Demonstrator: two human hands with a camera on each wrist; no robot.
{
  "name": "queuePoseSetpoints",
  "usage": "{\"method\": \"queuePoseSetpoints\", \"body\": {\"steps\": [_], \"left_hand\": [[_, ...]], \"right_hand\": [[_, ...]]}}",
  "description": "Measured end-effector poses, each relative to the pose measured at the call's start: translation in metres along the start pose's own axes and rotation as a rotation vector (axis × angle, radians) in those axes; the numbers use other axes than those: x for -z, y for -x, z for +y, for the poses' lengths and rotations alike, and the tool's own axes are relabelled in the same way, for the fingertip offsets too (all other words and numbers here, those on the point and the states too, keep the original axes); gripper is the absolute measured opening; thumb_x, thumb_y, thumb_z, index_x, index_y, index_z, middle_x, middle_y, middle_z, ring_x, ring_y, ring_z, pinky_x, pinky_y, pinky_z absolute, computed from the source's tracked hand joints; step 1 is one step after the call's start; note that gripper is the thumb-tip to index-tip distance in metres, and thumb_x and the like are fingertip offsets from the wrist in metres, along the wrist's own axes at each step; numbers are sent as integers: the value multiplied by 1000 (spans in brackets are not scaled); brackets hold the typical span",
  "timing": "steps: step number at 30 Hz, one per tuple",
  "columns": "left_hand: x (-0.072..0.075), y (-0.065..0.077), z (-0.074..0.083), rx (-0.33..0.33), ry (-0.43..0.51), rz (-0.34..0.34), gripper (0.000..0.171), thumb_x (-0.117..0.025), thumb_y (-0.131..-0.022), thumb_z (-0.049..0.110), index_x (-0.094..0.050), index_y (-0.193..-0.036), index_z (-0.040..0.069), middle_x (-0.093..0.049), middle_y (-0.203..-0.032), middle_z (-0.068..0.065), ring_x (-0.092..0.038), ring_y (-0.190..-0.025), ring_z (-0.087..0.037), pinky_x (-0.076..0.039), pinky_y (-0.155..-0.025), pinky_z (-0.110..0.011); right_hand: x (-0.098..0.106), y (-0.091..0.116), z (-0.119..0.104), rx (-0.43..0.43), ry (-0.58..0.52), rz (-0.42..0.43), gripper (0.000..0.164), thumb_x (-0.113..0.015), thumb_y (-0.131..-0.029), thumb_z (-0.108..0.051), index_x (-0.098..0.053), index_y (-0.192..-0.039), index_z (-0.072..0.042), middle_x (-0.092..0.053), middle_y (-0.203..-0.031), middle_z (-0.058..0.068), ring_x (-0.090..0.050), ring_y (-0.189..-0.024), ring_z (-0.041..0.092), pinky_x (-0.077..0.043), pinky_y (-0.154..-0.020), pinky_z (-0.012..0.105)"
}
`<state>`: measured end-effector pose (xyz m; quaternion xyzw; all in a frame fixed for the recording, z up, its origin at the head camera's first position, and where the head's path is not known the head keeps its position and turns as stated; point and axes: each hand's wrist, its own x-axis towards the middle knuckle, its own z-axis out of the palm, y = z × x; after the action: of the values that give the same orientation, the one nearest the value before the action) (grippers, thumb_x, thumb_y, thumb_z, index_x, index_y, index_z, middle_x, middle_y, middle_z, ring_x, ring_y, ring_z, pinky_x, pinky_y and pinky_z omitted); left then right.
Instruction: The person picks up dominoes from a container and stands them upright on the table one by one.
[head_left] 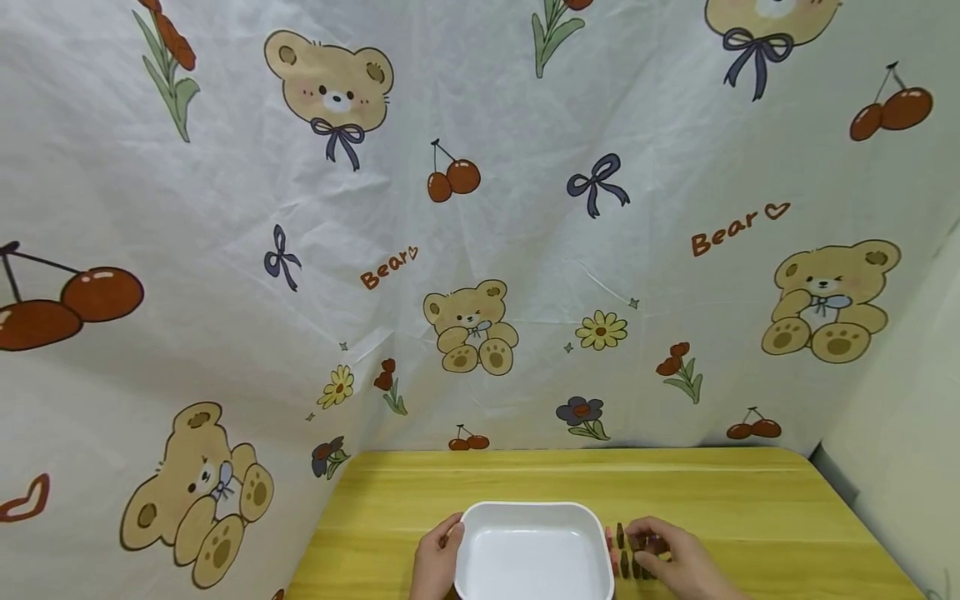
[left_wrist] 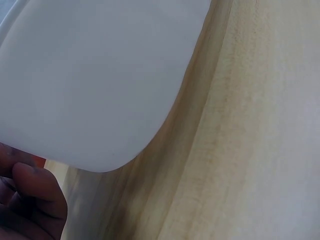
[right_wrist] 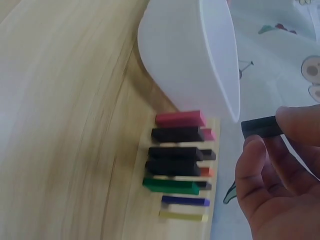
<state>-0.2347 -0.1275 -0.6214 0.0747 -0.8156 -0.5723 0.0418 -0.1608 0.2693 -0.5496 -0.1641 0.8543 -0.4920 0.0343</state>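
A white rectangular tray (head_left: 534, 560) with rounded corners and raised sides sits at the front middle of the table, its inside bare. My left hand (head_left: 437, 560) holds its left side by the rim. In the left wrist view, curled fingers (left_wrist: 37, 187) are at the tray's edge. To the right of the tray, my right hand (head_left: 678, 560) pinches a short black rectangular stick (right_wrist: 261, 127) between thumb and fingertips, raised beside the rows. Below it are two rows of small sticks, among them a pink stick (right_wrist: 180, 118), a green stick (right_wrist: 171, 186) and several black ones.
A blue stick (right_wrist: 185, 201) and a yellow stick (right_wrist: 183, 216) lie at one end of the rows. Light wood tabletop (head_left: 750, 500) surrounds the tray. Behind and to the left hangs a white cloth (head_left: 510, 242) printed with bears; a pale wall (head_left: 907, 450) is at the right.
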Motion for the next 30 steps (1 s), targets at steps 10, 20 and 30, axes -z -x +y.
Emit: {"method": "queuePoseSetpoints", "body": {"steps": [10, 20, 30], "left_hand": [[0, 2, -1, -3, 9, -6, 38, -67, -100, 31, -72, -129, 8, -60, -73, -2, -60, -69, -13, -54, -58, -25], [0, 2, 1, -8, 20, -12, 38, -66, -101, 30, -71, -130, 6, -63, -77, -3, -60, -71, -12, -55, -60, -25], [-1, 0, 1, -32, 8, -12, 36, -67, -101, 29, -72, -128, 7, -69, -83, -6, -62, -73, -12, -56, -61, -25]], "right_hand": [[23, 10, 20, -95, -48, 6, 34, -69, -97, -11, -61, -126, 7, -65, -118, 22, -64, -92, 5, -57, -75, 25], [24, 8, 34, -293, -23, 94, 35, -71, -94, -5, -62, -126, 5, -64, -124, 26, -67, -93, 25, -56, -70, 32], [11, 7, 49, -379, -14, 139, 30, -68, -93, 2, -64, -123, 4, -68, -117, 18, -69, -93, 26, -57, -73, 37]]}}
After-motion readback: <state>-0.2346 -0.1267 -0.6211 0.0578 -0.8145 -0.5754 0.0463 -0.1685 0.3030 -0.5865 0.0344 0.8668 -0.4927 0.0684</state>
